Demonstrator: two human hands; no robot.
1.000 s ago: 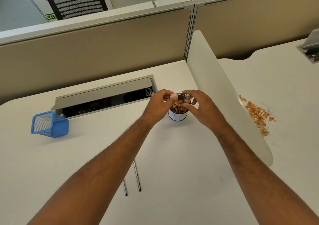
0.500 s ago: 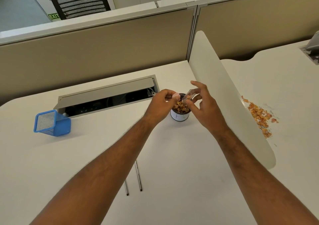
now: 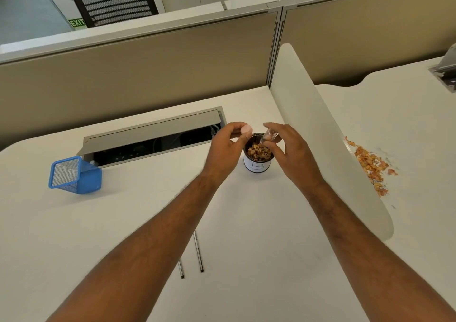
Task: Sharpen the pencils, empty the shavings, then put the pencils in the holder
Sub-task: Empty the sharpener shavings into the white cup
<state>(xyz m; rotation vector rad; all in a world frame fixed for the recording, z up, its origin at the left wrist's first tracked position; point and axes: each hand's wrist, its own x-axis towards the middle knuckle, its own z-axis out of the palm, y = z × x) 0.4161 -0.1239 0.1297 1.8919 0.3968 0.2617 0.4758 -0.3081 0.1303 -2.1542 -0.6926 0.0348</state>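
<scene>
White cubicle desk, beige partitions behind. Right hand pinches a clear sharpener body, tilted mouth-down over the cup, which is nearly full of shavings. Left hand pinches the pink cap just left of the cup rim. Emptying step looks nearly done. Body likely light, hard, slick plastic: hold by the sides. Two pencils lie near the forearms, stiff and thin; grip mid-shaft. Blue holder sits well left, tipped. Loose shavings lie past the divider.
</scene>
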